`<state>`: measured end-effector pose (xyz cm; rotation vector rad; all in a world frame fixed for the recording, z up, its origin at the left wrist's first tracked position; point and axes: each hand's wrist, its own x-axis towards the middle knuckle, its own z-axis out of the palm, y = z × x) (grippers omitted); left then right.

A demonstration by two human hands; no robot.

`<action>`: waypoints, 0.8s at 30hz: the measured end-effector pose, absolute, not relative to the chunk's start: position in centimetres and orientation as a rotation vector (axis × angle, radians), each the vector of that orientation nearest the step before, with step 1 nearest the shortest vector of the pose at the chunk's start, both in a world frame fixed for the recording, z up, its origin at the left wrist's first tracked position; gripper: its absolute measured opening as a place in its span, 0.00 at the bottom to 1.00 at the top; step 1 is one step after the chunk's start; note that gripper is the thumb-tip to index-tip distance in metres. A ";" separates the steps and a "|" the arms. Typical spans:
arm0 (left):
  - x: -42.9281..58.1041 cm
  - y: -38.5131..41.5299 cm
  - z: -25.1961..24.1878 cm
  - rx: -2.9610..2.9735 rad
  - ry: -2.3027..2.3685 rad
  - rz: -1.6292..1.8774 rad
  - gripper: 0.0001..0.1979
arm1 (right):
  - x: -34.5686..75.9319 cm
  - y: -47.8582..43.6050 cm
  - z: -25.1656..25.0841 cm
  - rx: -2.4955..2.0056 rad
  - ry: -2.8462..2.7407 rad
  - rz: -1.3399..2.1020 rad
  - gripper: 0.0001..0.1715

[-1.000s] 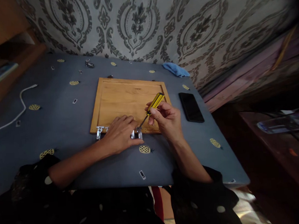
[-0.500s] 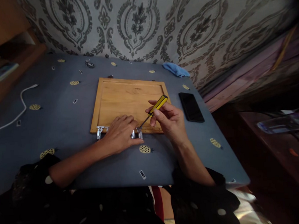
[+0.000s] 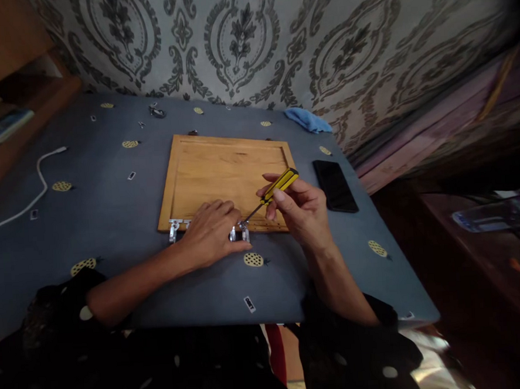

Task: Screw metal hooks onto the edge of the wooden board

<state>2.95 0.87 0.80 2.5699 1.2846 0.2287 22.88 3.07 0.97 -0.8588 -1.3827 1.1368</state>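
Left hand (image 3: pixel 211 230) lies palm down over the board's near edge, fingers loosely bent, thumb stretched out past the edge beside a metal hinge (image 3: pixel 245 233); can't tell if it grips anything underneath. Right hand (image 3: pixel 305 209) is closed, thumb and fingers pinching the screwdriver (image 3: pixel 281 184) by its yellow-black handle, shaft slanting down to the hinge, tip at or touching it. Board (image 3: pixel 223 167) lies flat on the table (image 3: pixel 111 203) in front of me, hinge at its near edge, another fitting (image 3: pixel 173 230) near its left corner. Handling, my guess: board stiff, fairly light, best taken by the raised frame at both sides or pressed flat from above. Hinge looks hard, smooth, maybe slippery; hold its body, fingers off the tip. Screwdriver likely light and rigid, ridged handle for grip, thin shaft could skid off the metal. Phone (image 3: pixel 335 185) right of the board, blue cloth (image 3: pixel 308 120) behind it near the wall.
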 end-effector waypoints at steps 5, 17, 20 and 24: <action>3.0 0.9 0.8 2.567 1.284 0.228 0.24 | 22.7 2.9 1.0 -0.851 -1.344 1.082 0.11; 2.9 0.9 0.4 2.579 1.287 0.295 0.23 | 21.9 3.8 0.4 -0.868 -1.258 1.038 0.16; 2.9 1.0 0.4 2.582 1.282 0.279 0.23 | 22.0 3.6 0.4 -0.886 -1.256 0.990 0.16; 2.9 1.0 0.5 2.573 1.283 0.253 0.23 | 22.1 3.4 0.6 -0.890 -1.211 0.883 0.17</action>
